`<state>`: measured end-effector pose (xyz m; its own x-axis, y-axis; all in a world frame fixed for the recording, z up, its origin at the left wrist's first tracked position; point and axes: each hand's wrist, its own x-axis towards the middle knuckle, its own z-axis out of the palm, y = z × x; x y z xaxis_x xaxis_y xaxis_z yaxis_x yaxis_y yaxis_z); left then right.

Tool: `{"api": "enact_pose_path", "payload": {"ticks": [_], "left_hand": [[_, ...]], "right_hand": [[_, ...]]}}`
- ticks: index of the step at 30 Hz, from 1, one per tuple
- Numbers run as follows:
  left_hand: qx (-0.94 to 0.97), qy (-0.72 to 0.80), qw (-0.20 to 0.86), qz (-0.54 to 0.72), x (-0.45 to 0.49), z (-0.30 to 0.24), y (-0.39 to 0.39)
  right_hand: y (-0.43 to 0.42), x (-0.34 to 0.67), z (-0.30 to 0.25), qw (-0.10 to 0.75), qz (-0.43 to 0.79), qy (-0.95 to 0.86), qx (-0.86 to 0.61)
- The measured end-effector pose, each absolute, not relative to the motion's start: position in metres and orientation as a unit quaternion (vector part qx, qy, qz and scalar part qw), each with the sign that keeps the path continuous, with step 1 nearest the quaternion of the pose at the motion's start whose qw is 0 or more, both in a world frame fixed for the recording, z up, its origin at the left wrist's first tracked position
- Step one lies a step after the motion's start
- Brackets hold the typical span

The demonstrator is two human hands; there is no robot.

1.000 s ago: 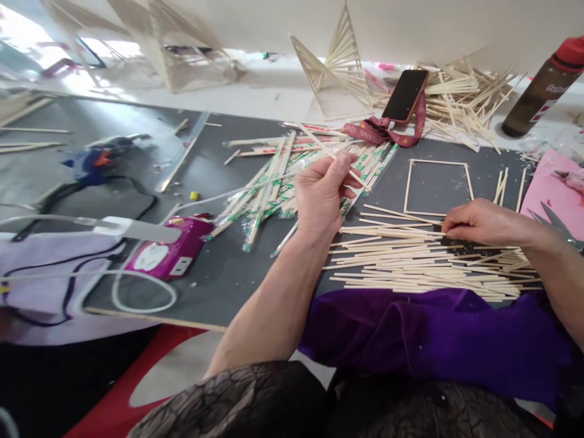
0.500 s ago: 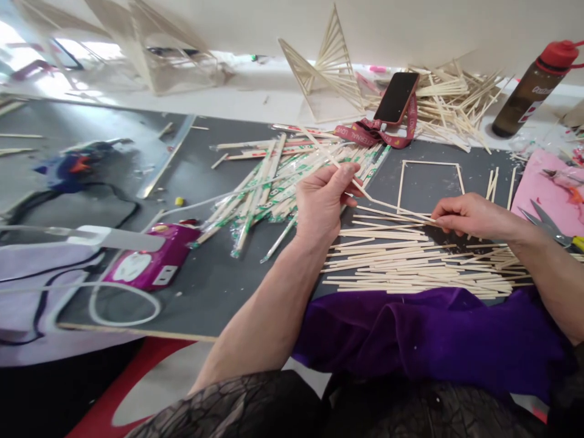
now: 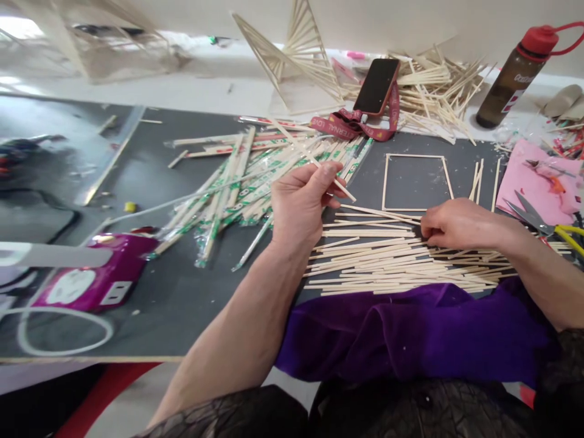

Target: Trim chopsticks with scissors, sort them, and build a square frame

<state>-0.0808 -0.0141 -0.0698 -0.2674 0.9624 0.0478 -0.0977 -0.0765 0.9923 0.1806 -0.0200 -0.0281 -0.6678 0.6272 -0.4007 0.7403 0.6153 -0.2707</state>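
My left hand (image 3: pixel 301 204) is closed round a thin wooden chopstick (image 3: pixel 292 140), which slants up to the left over the wrapped ones. Its lower end sticks out below my fingers. My right hand (image 3: pixel 456 224) rests low over the loose chopsticks (image 3: pixel 387 261), fingers curled together. One chopstick (image 3: pixel 376 212) runs into its fingertips; the grip itself is partly hidden. Just beyond lies a four-sided frame of chopsticks (image 3: pixel 384 182) flat on the grey board (image 3: pixel 191 310).
Plastic-wrapped chopsticks (image 3: pixel 228 194) lie left of centre. Behind are a phone (image 3: pixel 376 86), a fan-shaped stick model (image 3: pixel 301 45), a stick heap and a bottle (image 3: pixel 511 85). Scissors (image 3: pixel 531 213) lie at right, a purple box (image 3: pixel 98 274) at left, purple cloth (image 3: pixel 410 334) in front.
The view has shifted right. The chopstick between my hands has dropped onto the pile at its left end, away from the left-hand one. My right hand has curled lower over the pile.
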Motion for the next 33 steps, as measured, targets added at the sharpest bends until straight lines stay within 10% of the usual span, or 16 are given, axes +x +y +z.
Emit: {"api": "enact_pose_path", "payload": {"ticks": [8,24,33], "left_hand": [[0.437,0.523,0.411,0.606,-0.083,-0.07,-0.014],[0.402,0.508,0.439,0.623,-0.081,-0.065,-0.013],[0.401,0.499,0.442,0.628,-0.081,-0.066,-0.012]], "right_hand": [[-0.025,0.177,-0.024,0.187,-0.164,0.89,0.383],[-0.025,0.181,-0.035,0.008,-0.164,0.917,0.364],[-0.044,0.161,-0.034,0.148,-0.085,0.913,0.371]]}}
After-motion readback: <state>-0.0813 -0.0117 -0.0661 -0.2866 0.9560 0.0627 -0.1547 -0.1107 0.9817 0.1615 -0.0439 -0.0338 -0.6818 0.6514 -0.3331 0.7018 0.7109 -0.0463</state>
